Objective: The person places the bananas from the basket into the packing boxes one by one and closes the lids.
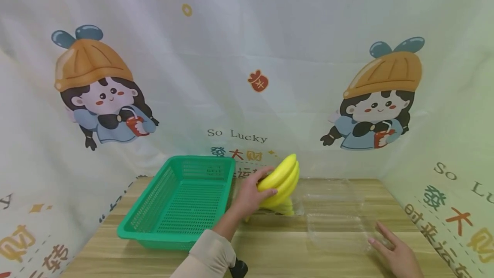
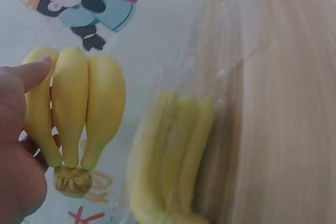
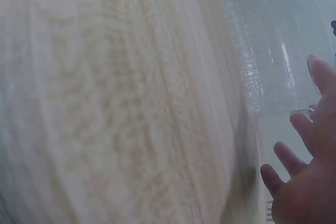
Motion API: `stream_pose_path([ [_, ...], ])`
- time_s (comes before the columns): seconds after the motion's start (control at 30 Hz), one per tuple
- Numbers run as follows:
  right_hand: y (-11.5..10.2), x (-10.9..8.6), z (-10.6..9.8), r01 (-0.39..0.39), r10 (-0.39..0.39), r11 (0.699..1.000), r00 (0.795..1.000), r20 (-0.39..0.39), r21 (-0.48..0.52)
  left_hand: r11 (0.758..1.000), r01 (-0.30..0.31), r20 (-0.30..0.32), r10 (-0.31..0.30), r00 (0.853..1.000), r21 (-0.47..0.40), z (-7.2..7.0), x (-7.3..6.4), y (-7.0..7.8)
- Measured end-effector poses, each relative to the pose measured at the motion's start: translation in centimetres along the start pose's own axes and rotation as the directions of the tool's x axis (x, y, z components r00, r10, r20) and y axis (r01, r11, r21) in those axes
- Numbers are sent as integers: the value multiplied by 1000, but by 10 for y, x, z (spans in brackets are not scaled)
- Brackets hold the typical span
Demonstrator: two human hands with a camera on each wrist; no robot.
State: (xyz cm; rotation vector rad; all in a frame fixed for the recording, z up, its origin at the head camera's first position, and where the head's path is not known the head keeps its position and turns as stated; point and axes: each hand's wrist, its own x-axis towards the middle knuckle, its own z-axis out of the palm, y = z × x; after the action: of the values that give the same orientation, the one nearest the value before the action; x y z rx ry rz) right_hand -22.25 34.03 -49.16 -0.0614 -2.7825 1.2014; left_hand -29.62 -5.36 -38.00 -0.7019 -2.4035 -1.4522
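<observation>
My left hand grips a bunch of yellow bananas, thumb on the near side, and holds it up with the stem end low in the left wrist view. A second banana bunch lies below and beside it, with clear plastic about it. In the head view this lower bunch is mostly hidden behind the held one. To the right lies a clear plastic container, see-through and shiny. My right hand is at its near right edge, fingers spread and holding nothing; the right wrist view shows them beside the clear wall.
A green perforated plastic basket stands at the left of the wood-grain table, next to my left forearm. A pale printed cloth hangs behind the table and along both sides.
</observation>
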Motion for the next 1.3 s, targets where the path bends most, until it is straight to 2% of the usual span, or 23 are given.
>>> stream_pose_path([
  [0.2, -3, 2, 5, 50, -50, 998, 999, -16, -24, 998, -27, -27, 29, 999, 65, 20, -3, -1],
  [0.37, -3, 1, 5, 43, -43, 999, 999, -26, -18, 986, -21, -61, 31, 998, 167, 37, -6, -1],
  [0.57, 0, 1, 3, 23, -24, 999, 999, -21, -26, 974, -8, -64, 23, 998, 225, 55, -10, 3],
  [0.7, 0, 0, 2, 6, -7, 1000, 1000, -13, -27, 978, 18, -50, -7, 999, 208, 68, -12, 6],
  [0.93, -1, 0, 0, -16, 16, 1000, 1000, 11, -16, 994, 33, 12, -34, 999, 102, 89, -15, 15],
  [1.03, -1, 0, 0, -24, 24, 1000, 1000, 19, -12, 995, 53, 25, -56, 998, 83, 97, -17, 19],
  [1.13, -2, 0, 1, -44, 44, 999, 999, 31, 3, 992, 73, 31, -77, 997, 102, 104, -19, 22],
  [1.3, -1, -1, 1, -43, 43, 999, 999, 27, 20, 983, 12, 19, -16, 1000, 183, 116, -20, 24],
])
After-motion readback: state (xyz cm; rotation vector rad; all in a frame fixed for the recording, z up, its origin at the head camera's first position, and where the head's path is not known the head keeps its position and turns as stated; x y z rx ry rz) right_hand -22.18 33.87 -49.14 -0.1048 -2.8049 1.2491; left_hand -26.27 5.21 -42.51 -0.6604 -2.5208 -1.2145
